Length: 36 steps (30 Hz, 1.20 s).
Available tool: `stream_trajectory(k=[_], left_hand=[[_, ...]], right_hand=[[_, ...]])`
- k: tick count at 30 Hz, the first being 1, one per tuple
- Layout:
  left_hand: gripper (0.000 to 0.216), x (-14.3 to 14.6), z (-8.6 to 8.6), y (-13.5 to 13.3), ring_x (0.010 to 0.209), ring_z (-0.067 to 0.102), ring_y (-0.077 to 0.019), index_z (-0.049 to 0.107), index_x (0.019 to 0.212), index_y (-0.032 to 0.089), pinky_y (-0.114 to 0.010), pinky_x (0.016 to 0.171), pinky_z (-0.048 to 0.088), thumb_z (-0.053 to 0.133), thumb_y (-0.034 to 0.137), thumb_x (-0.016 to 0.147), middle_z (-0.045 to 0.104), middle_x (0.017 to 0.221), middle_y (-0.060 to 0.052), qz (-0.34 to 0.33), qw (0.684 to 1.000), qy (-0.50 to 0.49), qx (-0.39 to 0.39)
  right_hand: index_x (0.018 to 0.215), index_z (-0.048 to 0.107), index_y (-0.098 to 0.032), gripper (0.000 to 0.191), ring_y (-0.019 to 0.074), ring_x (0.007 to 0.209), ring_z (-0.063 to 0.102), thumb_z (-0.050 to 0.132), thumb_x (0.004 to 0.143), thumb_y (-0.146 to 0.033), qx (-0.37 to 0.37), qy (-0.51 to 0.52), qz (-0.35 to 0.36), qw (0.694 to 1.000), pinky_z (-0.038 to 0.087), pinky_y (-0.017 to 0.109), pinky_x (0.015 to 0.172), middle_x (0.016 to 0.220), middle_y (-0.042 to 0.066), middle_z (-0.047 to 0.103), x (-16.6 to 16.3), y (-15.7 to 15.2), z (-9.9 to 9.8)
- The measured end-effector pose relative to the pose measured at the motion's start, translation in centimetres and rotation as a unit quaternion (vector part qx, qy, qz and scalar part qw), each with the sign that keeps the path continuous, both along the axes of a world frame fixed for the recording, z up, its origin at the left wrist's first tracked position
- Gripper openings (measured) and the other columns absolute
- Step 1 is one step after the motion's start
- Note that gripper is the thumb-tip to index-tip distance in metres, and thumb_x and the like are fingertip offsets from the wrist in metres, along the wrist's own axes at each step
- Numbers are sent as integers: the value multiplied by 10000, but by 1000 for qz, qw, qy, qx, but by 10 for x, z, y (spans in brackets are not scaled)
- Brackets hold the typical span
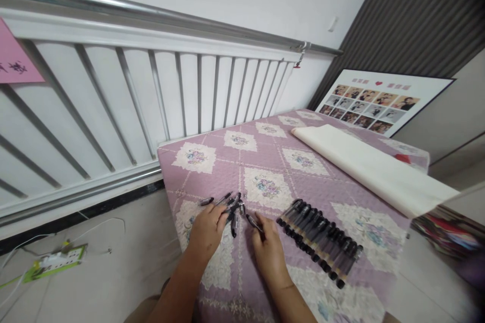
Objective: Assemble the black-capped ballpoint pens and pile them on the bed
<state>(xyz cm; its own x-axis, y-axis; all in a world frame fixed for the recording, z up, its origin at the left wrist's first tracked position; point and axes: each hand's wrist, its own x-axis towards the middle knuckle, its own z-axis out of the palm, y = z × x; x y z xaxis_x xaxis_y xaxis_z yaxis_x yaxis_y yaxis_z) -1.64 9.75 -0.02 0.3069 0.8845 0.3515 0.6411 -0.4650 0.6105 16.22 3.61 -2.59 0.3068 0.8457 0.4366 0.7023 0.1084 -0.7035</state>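
At the near left part of the table, a small loose pile of black pens [235, 219] lies with ends pointing different ways. My left hand [206, 227] rests over this pile, its fingers closed on some of the pens and hiding part of them. Just right of it, my right hand [270, 250] pinches a black pen [253, 222] between thumb and fingers; the tip end shows, the rest is hidden in the hand. Farther right, several black-ended clear pens [322, 237] lie side by side in a slanting row, apart from my right hand.
A purple floral tablecloth [265, 161] covers the table. A large cream sheet [364, 161] lies folded at the right, and a photo board [382, 101] leans behind it. A white radiator [227, 86] runs along the left side. A power strip [56, 262] lies on the floor.
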Motion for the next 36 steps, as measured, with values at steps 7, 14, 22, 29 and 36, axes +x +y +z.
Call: stream_trajectory(k=[7, 14, 22, 29, 36], left_hand=[[189, 4, 2, -1, 875, 599, -185, 647, 1001, 241, -307, 800, 475, 483, 241, 907, 647, 928, -31, -25, 1000, 12, -4], [185, 6, 4, -2, 864, 600, -185, 651, 987, 232, -306, 788, 478, 487, 230, 901, 641, 908, -35, -39, 999, 6, -8], [183, 6, 5, -3, 858, 597, -194, 655, 986, 220, -317, 786, 475, 499, 208, 892, 634, 898, -41, -52, 999, 11, -5], [173, 6, 5, -2, 856, 593, -197, 660, 968, 221, -316, 783, 469, 509, 199, 888, 629, 891, -43, -57, 998, 26, -4], [167, 7, 7, -4, 853, 596, -201, 663, 973, 223, -317, 770, 466, 522, 196, 888, 629, 901, -37, -54, 998, 45, -4]], right_hand=[[998, 648, -218, 254, 222, 923, 582, 487, 802, -211, -2, 35, 10, 999, 484, 401, 867, 940, 67, 632, 1, -3, 12], [1036, 570, -194, 231, 233, 910, 626, 489, 869, -332, -32, 101, -14, 994, 501, 394, 833, 976, 94, 668, 1, -5, 9], [1124, 597, -201, 320, 234, 1033, 611, 538, 852, -358, -34, 146, 23, 989, 467, 398, 928, 1118, 97, 665, 2, -3, 1], [950, 646, -203, 220, 222, 933, 592, 574, 825, -369, 8, 145, -10, 989, 471, 376, 865, 965, 73, 652, 4, -3, 6], [953, 591, -203, 272, 186, 762, 584, 619, 786, -416, 5, 235, -57, 970, 484, 327, 728, 818, 13, 619, 4, -3, 6]])
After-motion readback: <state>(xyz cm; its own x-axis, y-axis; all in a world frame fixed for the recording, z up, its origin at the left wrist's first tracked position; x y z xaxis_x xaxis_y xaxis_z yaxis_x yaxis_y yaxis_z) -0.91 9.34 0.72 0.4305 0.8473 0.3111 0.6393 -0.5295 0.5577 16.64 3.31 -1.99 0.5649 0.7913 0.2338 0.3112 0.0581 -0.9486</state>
